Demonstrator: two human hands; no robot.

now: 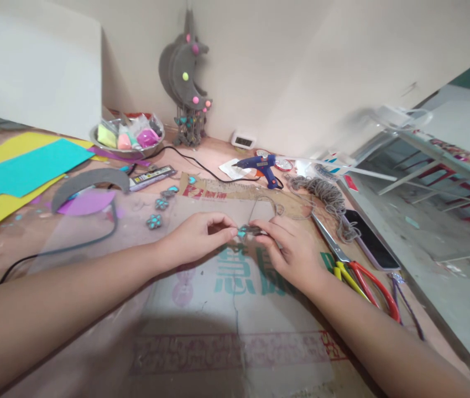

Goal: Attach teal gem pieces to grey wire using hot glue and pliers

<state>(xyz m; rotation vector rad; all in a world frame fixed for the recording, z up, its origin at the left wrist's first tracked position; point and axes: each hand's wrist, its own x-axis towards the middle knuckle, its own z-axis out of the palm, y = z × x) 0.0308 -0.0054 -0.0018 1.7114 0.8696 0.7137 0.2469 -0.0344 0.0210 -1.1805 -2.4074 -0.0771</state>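
Observation:
My left hand point(199, 237) pinches the turquoise end of a small grey-and-turquoise ornament point(242, 232) between thumb and forefinger. From the other side, the fingers of my right hand point(293, 249) close on its grey part. A thin grey cord point(255, 205) loops up just behind the fingers. Both hands hover over a printed sheet under a clear plastic cover point(202, 298). To the left of them lie several similar pieces, among them a flower-shaped turquoise ornament point(154, 221). Fine details of the held piece are hidden by my fingertips.
A blue glue gun point(262, 164) lies behind my hands. At right are a grey yarn bundle point(322, 193), scissors point(355, 271) and a phone point(371, 237). A metal bowl point(114, 149), foam sheets point(31, 168) and a grey crescent point(88, 184) sit left; a moon hanging point(183, 77) is behind.

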